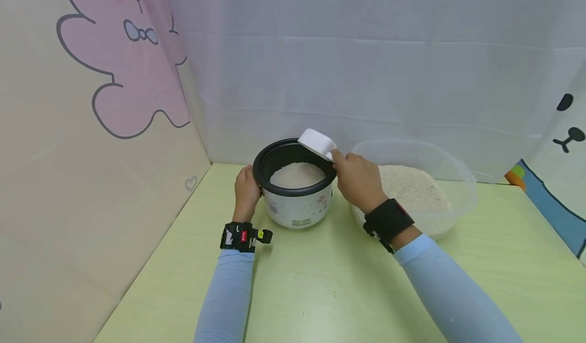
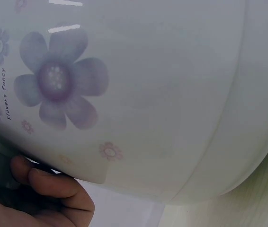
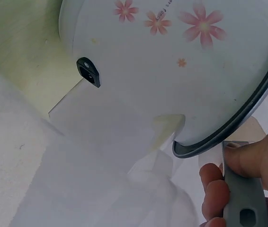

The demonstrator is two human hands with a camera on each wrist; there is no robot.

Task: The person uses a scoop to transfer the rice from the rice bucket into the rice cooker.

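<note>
A white rice cooker point(image 1: 297, 213) with a black rim and flower prints stands uncovered on the table, white rice point(image 1: 297, 175) inside. My left hand point(image 1: 246, 191) holds its left side near the rim; the left wrist view shows curled fingers point(image 2: 60, 187) at the edge. With my right hand point(image 1: 359, 179) I grip the handle of a white scoop point(image 1: 316, 142), tilted over the cooker's right rim. In the right wrist view, thumb and fingers close round that handle point(image 3: 245, 201). What the scoop holds is hidden.
Right of the cooker, partly behind my right wrist, stands a translucent plastic tub point(image 1: 464, 177) holding much rice point(image 1: 412, 188). A socket point(image 3: 87, 71) sits low on the cooker's side. Pale curtains point(image 1: 366, 88) with cartoon prints enclose the light green table point(image 1: 311, 292).
</note>
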